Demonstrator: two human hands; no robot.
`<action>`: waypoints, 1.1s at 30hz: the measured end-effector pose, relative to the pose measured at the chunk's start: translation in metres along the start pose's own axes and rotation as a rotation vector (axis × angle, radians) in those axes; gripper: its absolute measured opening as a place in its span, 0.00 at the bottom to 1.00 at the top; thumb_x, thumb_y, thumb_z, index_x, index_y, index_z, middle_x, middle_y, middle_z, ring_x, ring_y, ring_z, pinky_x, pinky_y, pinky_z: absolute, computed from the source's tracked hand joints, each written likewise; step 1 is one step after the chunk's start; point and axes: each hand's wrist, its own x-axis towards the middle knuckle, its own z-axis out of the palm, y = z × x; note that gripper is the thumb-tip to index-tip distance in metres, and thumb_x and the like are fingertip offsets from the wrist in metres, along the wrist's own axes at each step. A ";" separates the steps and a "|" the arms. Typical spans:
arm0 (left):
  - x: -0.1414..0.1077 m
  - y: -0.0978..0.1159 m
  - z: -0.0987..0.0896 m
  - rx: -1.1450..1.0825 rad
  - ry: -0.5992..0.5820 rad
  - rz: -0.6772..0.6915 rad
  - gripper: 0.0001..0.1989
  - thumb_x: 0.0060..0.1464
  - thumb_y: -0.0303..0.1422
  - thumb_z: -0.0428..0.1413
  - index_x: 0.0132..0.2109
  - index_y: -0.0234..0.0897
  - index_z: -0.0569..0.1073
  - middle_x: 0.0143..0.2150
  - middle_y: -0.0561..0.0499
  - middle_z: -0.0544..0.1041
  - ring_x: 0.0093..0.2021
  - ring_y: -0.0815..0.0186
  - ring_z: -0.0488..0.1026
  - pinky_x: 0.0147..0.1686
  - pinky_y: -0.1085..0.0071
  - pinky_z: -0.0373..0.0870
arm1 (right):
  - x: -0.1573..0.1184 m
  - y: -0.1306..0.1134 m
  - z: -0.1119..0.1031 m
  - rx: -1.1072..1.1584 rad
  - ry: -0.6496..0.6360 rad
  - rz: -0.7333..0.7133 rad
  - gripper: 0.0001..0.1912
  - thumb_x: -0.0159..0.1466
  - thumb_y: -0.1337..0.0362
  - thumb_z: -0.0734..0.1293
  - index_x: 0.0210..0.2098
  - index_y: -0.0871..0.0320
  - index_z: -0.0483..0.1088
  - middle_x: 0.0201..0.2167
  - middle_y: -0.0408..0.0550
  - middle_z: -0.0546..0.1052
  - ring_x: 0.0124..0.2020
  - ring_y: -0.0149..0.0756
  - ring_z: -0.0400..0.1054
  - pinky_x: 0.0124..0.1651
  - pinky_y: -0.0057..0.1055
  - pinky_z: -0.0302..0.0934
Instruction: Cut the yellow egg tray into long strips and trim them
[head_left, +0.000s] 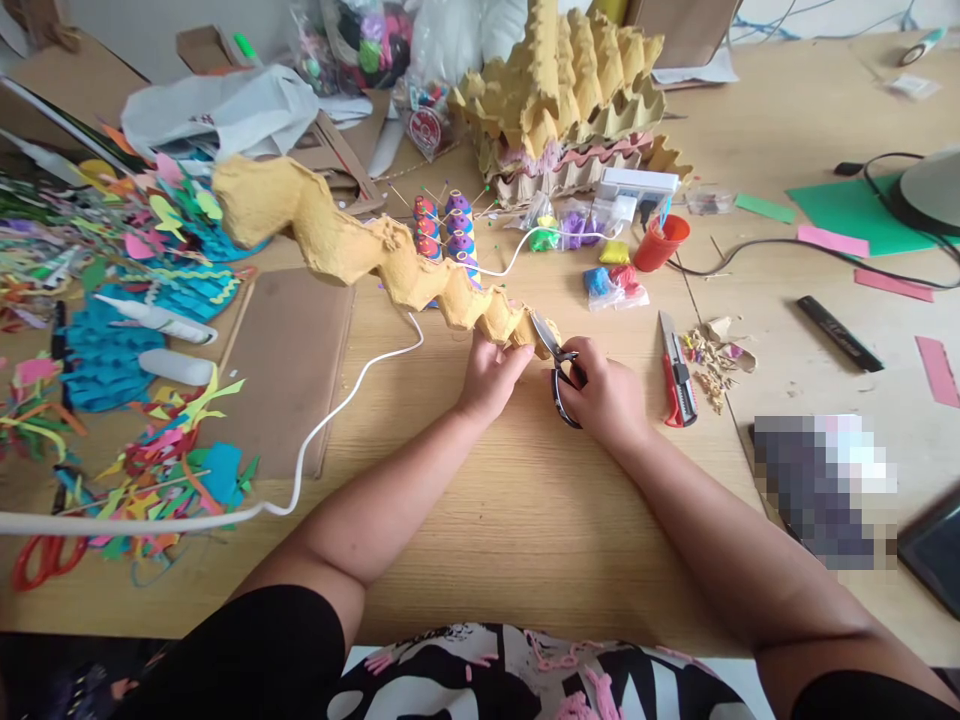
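Observation:
A long strip of yellow egg carton (341, 240) slants across the middle of the head view, raised above the table. My left hand (491, 372) grips its near right end from below. In my right hand (609, 395) is a pair of scissors (559, 365) with black handles, fingers wrapped through the loops. The blades lie against the strip's right end; whether they are parted I cannot make out. Behind the strip stand two painted egg-carton pieces with pins, one red and blue (426, 225), the other purple (459, 222).
Stacked egg trays (562, 90) stand at the back. A red cup (661, 243), a utility knife (679, 375) and carton scraps (716, 360) lie to the right. Coloured paper cuttings (176, 450) and brown cardboard (289, 375) cover the left. A white cable (300, 465) crosses the table.

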 end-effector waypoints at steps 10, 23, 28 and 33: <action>0.000 0.001 0.002 -0.021 0.022 0.007 0.29 0.51 0.37 0.66 0.58 0.46 0.66 0.56 0.49 0.75 0.58 0.60 0.75 0.62 0.63 0.70 | 0.001 0.000 -0.002 -0.021 -0.010 -0.016 0.20 0.69 0.46 0.63 0.52 0.50 0.71 0.29 0.44 0.79 0.27 0.39 0.71 0.31 0.31 0.51; 0.001 0.001 0.000 0.010 0.012 0.007 0.30 0.52 0.43 0.68 0.58 0.46 0.67 0.58 0.48 0.75 0.60 0.58 0.74 0.64 0.62 0.70 | 0.002 0.003 -0.002 -0.023 -0.019 -0.034 0.21 0.69 0.45 0.64 0.53 0.51 0.70 0.31 0.46 0.81 0.29 0.41 0.72 0.32 0.31 0.52; 0.002 -0.001 -0.001 0.002 0.007 0.004 0.29 0.52 0.40 0.67 0.58 0.46 0.66 0.57 0.48 0.74 0.60 0.58 0.74 0.64 0.61 0.69 | 0.002 0.003 -0.002 -0.007 -0.008 -0.044 0.20 0.69 0.46 0.64 0.52 0.51 0.70 0.31 0.46 0.81 0.29 0.41 0.72 0.33 0.32 0.52; 0.002 -0.001 -0.001 0.024 0.005 0.008 0.28 0.52 0.39 0.65 0.58 0.46 0.67 0.59 0.48 0.74 0.62 0.57 0.73 0.66 0.60 0.67 | 0.003 0.003 -0.002 0.077 -0.014 -0.020 0.19 0.68 0.45 0.65 0.50 0.51 0.70 0.30 0.45 0.80 0.28 0.39 0.70 0.33 0.31 0.53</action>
